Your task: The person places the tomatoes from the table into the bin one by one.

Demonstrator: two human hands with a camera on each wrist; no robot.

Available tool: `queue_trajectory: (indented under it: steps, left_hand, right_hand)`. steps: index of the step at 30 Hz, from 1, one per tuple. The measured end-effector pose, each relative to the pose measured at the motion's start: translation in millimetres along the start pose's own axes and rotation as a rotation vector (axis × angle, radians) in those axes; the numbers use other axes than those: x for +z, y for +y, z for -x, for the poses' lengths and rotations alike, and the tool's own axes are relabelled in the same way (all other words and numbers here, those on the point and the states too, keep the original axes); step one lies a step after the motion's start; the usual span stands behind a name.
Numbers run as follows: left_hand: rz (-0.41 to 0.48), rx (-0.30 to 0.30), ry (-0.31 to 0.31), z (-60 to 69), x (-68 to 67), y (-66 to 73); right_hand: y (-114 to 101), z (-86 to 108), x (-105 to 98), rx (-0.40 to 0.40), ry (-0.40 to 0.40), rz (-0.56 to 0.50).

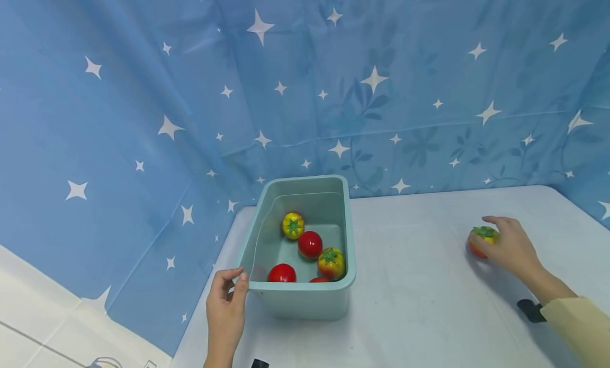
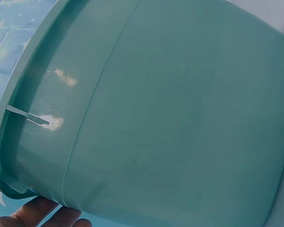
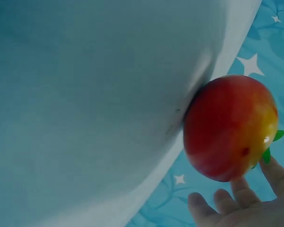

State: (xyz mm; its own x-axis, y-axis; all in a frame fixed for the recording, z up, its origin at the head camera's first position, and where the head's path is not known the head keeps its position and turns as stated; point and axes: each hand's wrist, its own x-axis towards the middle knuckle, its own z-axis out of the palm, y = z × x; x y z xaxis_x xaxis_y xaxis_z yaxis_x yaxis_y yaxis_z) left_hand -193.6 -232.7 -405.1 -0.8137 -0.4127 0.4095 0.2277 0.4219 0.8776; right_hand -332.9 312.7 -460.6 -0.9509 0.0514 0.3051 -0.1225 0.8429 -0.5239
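Note:
A pale green plastic bin stands on the table, holding several toy tomatoes, such as a plain red tomato and a yellow-red tomato with a green leafy top. At the bin's near left corner my left hand grips the rim, thumb on top and fingers beneath; its fingers show under the corner. Far to the right, another red-yellow tomato sits on the table. My right hand is around it with spread fingers; in the right wrist view one digit stands apart from it.
A white cloth covers the table. Behind it and along the left hangs a blue curtain with white stars, close to the bin's far end. Black straps show at both wrists.

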Motion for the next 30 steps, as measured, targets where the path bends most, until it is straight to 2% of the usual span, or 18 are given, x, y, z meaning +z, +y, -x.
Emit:
queue_trajectory:
  steps: [6,12,21,30]
  left_hand:
    - [0.008,0.004,0.000,-0.1,0.2,-0.1]
    - [0.020,0.011,0.000,0.2,0.1,-0.6]
    - [0.027,0.008,0.001,0.6,-0.3,-0.7]
    - [-0.028,-0.004,0.007,0.1,-0.1,0.2]
  right_hand:
    - [4.0,4.6,1.5,0.050,-0.066,0.012]
    - [5.8,7.3,2.1,0.040,-0.102,0.002]
    - [7.6,7.3,2.8,0.007,-0.115,0.005]
    - [6.5,7.3,2.5,0.001,-0.104,-0.003]
